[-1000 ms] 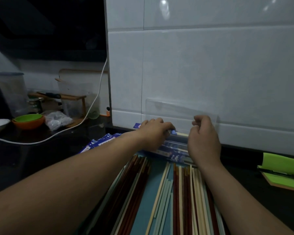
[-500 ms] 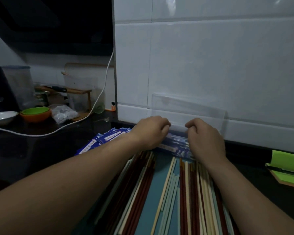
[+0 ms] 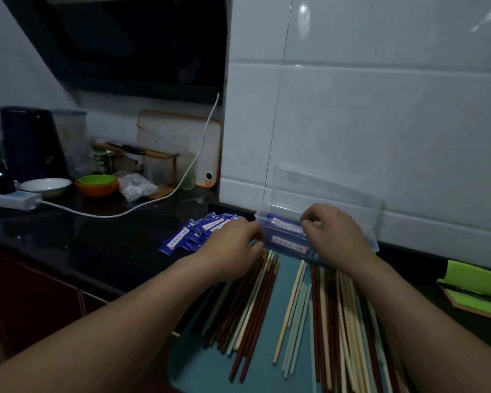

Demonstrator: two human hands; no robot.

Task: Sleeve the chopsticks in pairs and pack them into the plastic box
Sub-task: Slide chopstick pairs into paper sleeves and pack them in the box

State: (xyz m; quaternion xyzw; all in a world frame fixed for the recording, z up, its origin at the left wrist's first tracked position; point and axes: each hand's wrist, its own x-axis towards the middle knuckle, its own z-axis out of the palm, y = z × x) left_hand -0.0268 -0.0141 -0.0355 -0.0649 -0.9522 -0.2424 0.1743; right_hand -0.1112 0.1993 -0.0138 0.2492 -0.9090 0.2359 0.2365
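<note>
A clear plastic box point(image 3: 262, 217) stands against the white tiled wall with its lid point(image 3: 326, 188) tipped up behind it. Sleeved chopsticks point(image 3: 288, 243) in blue wrappers lie inside. My right hand point(image 3: 335, 236) is over the box, its fingers curled and pinching at a sleeved pair. My left hand point(image 3: 233, 246) is at the box's left end, above the loose chopsticks' tips; its fingertips are hidden. Empty blue sleeves point(image 3: 194, 236) are heaped left of the box. Loose red, cream and pale chopsticks point(image 3: 255, 302) lie on a teal board point(image 3: 288, 282).
The black counter point(image 3: 102, 245) holds a white cable point(image 3: 125, 212), a power strip point(image 3: 10, 199), a white bowl point(image 3: 47, 186), an orange and green bowl point(image 3: 96, 185) and a plastic bag point(image 3: 136, 187). A green pad point(image 3: 476, 287) lies at the right.
My left hand has drawn back from over the box to its left end. My right hand stays over the box. The view has swung left and pulled back.
</note>
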